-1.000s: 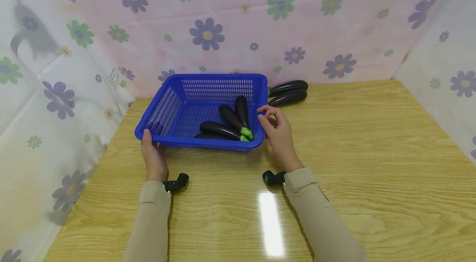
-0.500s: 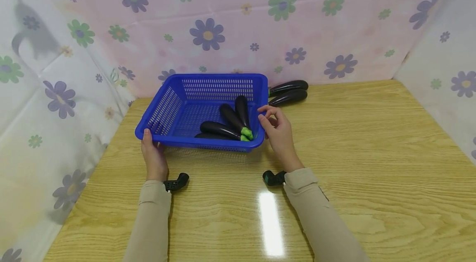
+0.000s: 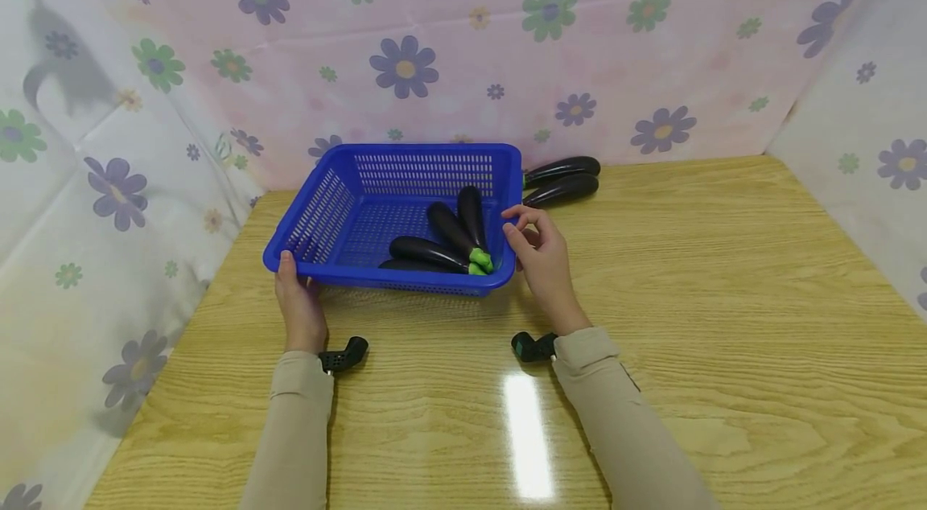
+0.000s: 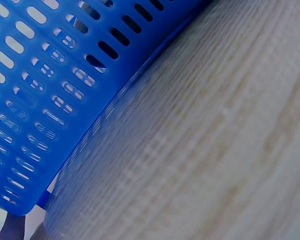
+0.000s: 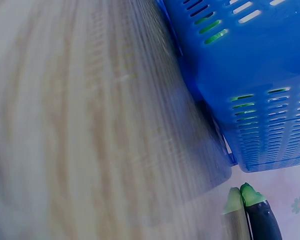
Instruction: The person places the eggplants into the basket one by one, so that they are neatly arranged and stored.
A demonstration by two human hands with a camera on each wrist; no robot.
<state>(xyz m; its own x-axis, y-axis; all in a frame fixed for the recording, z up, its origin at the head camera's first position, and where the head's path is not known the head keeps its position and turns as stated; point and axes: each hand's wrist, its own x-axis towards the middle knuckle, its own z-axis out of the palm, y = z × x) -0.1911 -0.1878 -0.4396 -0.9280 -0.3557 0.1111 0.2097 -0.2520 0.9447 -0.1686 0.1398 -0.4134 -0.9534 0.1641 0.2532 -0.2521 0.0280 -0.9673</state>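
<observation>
A blue plastic basket (image 3: 391,277) with slotted walls stands at the back left of the wooden table. My left hand (image 3: 298,309) grips its front left corner, thumb over the rim and the other fingers beneath. On the right side, my right hand (image 3: 541,252) holds the rim near the front corner between thumb and fingers. Several dark eggplants (image 3: 429,252) with green stem ends lie inside, toward the front right. Both wrist views show the basket's outer wall (image 4: 80,120) low over the tabletop; green stem ends show through slots in the right one.
Two more eggplants (image 3: 561,190) lie on the table (image 3: 724,293) behind the basket's right side, their stem ends partly hidden by it. A flowered cloth (image 3: 463,19) hangs along the back and both sides. Glare marks the table's front middle.
</observation>
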